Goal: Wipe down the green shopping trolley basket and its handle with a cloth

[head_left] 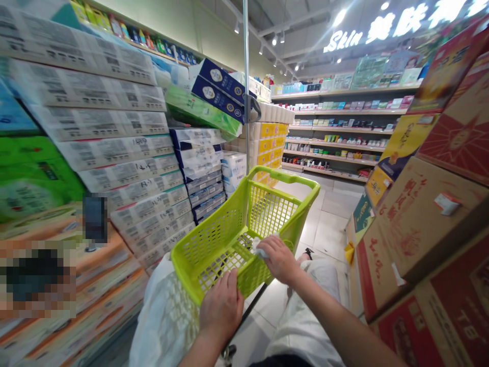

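1. Glowing white overhead sign (343, 40), above the far shelves: the word "Skin" in slanted script, then large white Chinese characters too blurred to read.
2. Stacked white plastic-wrapped tissue packs (126, 173), left: "14.5" handwritten in dark pen on one wrapper (a similar scrawl one pack higher, perhaps "14.9", is uncertain). The printed barcode panels are illegible.
3. Red-printed cardboard carton (458, 321), lower right: letters "TB".
4. Plain brown cardboard carton (416, 214), right: red Chinese characters, not legible.
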`<action>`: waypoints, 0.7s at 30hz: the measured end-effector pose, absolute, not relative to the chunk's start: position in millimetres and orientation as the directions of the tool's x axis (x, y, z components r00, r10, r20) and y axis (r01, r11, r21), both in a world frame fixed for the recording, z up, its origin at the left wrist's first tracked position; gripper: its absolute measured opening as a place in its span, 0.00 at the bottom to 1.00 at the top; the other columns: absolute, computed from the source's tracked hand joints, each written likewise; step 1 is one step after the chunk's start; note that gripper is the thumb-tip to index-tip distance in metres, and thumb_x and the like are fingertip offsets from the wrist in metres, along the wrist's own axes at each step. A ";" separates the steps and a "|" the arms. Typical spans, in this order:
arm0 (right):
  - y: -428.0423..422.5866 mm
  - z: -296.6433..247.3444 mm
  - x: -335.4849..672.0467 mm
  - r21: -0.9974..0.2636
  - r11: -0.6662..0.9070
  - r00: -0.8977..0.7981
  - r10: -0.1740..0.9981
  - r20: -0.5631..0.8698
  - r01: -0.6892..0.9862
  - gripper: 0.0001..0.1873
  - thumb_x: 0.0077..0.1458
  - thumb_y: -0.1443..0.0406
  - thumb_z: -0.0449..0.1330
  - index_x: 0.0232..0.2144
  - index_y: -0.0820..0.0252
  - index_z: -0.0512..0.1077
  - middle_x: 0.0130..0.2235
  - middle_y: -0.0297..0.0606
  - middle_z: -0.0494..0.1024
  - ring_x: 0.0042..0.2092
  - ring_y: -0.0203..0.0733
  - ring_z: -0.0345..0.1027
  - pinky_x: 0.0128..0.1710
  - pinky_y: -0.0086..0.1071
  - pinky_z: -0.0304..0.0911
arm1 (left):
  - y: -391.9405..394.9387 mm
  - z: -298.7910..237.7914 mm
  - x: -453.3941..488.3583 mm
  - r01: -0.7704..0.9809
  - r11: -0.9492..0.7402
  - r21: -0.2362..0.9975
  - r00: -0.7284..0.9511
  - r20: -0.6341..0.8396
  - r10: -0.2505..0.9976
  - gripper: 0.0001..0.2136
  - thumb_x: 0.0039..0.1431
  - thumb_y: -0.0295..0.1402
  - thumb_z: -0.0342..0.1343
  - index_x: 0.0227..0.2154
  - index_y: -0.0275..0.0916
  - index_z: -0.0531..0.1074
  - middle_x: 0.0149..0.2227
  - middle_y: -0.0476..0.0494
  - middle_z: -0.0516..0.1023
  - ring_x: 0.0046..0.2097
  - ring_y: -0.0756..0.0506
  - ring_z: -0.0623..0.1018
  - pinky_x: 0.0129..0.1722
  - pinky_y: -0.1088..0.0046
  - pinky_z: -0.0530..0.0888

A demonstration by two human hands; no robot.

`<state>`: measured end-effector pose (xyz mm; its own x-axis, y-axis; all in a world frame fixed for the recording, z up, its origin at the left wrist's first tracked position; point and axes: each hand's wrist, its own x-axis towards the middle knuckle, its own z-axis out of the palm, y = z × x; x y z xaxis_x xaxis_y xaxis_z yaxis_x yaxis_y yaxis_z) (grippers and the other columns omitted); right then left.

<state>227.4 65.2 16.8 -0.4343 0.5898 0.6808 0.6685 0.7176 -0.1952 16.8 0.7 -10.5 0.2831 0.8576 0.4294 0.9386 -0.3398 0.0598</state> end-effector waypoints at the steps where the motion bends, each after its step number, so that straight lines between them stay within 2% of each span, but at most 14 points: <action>1: 69.7 19.0 233.8 -0.207 0.675 -0.380 0.612 0.694 0.708 0.12 0.59 0.71 0.51 0.43 0.57 0.69 0.42 0.42 0.74 0.46 0.45 0.65 0.52 0.45 0.61 | 0.2 -9.5 17.3 0.941 -0.332 0.063 0.276 0.428 0.861 0.20 0.56 0.26 0.48 0.53 0.36 0.62 0.45 0.40 0.75 0.46 0.44 0.75 0.44 0.69 0.72; 4: 68.7 21.9 233.0 -0.256 0.610 -0.283 0.646 0.709 0.750 0.12 0.58 0.71 0.51 0.42 0.57 0.69 0.41 0.43 0.74 0.46 0.46 0.65 0.51 0.46 0.61 | 0.6 -10.8 17.7 0.946 -0.318 0.065 0.260 0.434 0.863 0.19 0.56 0.27 0.48 0.52 0.37 0.63 0.44 0.40 0.76 0.45 0.43 0.75 0.44 0.68 0.72; 8: 47.3 18.0 203.9 -0.196 0.776 -0.512 0.560 0.651 0.599 0.13 0.59 0.70 0.52 0.46 0.57 0.68 0.43 0.41 0.75 0.47 0.43 0.65 0.55 0.44 0.59 | 3.8 -18.3 13.9 0.939 -0.338 0.060 0.280 0.438 0.855 0.22 0.54 0.25 0.50 0.53 0.37 0.62 0.46 0.40 0.75 0.46 0.43 0.75 0.45 0.68 0.71; 10: 45.7 16.7 200.5 -0.164 0.808 -0.569 0.526 0.632 0.566 0.13 0.59 0.69 0.52 0.47 0.57 0.67 0.43 0.41 0.75 0.48 0.43 0.65 0.55 0.42 0.59 | 4.5 -20.3 11.8 0.936 -0.347 0.057 0.289 0.436 0.853 0.23 0.53 0.25 0.50 0.53 0.37 0.62 0.46 0.40 0.75 0.46 0.43 0.75 0.45 0.68 0.71; 13: 59.8 17.6 216.5 -0.146 0.742 -0.493 0.565 0.661 0.655 0.10 0.59 0.69 0.52 0.42 0.57 0.69 0.40 0.40 0.75 0.45 0.44 0.65 0.51 0.42 0.62 | 3.9 -19.5 11.0 0.936 -0.347 0.050 0.289 0.452 0.844 0.20 0.56 0.26 0.48 0.53 0.37 0.61 0.47 0.39 0.75 0.46 0.43 0.75 0.44 0.68 0.72; 17: 70.7 16.5 224.7 -0.198 0.614 -0.330 0.636 0.697 0.765 0.08 0.59 0.70 0.52 0.39 0.58 0.69 0.38 0.42 0.74 0.44 0.46 0.64 0.50 0.44 0.62 | 3.3 -16.3 14.4 0.945 -0.323 0.041 0.270 0.455 0.848 0.19 0.57 0.27 0.48 0.52 0.37 0.63 0.46 0.39 0.76 0.46 0.43 0.75 0.44 0.67 0.72; 19: 62.5 13.3 210.6 -0.198 0.662 -0.377 0.618 0.690 0.723 0.08 0.59 0.70 0.52 0.40 0.58 0.68 0.38 0.41 0.74 0.43 0.45 0.64 0.50 0.43 0.61 | 3.3 -15.1 16.5 0.949 -0.313 0.044 0.264 0.437 0.860 0.19 0.56 0.27 0.48 0.52 0.37 0.63 0.45 0.40 0.76 0.45 0.43 0.75 0.44 0.68 0.72; 21: 52.0 10.4 194.5 -0.167 0.752 -0.496 0.566 0.659 0.637 0.10 0.58 0.69 0.52 0.42 0.57 0.68 0.40 0.40 0.74 0.44 0.44 0.64 0.52 0.42 0.60 | 3.3 -13.7 17.7 0.949 -0.311 0.052 0.263 0.413 0.872 0.20 0.54 0.26 0.49 0.51 0.37 0.63 0.44 0.40 0.76 0.45 0.43 0.75 0.44 0.68 0.71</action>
